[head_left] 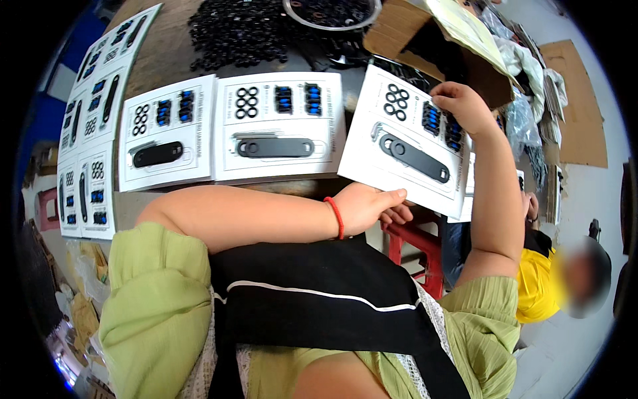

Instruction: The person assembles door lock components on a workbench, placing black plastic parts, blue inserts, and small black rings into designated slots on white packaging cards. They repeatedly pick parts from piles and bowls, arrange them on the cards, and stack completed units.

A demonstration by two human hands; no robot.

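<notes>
While the right hand [467, 110] pinches the top edge of a card [413, 132], tilted right of two piles [279, 126], the left [362, 209] touches its lower edge — grip unclear. Piles look laid out — this card, apparently, not yet settled.

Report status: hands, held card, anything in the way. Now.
Left hand gripping lower edge of white card. Right hand at upper edge, grip unclear. Cardboard box close beyond right hand.

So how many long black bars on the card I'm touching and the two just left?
3: one bar on the touched card, another on the middle card, one on the left card. More may hide underneath.
</notes>
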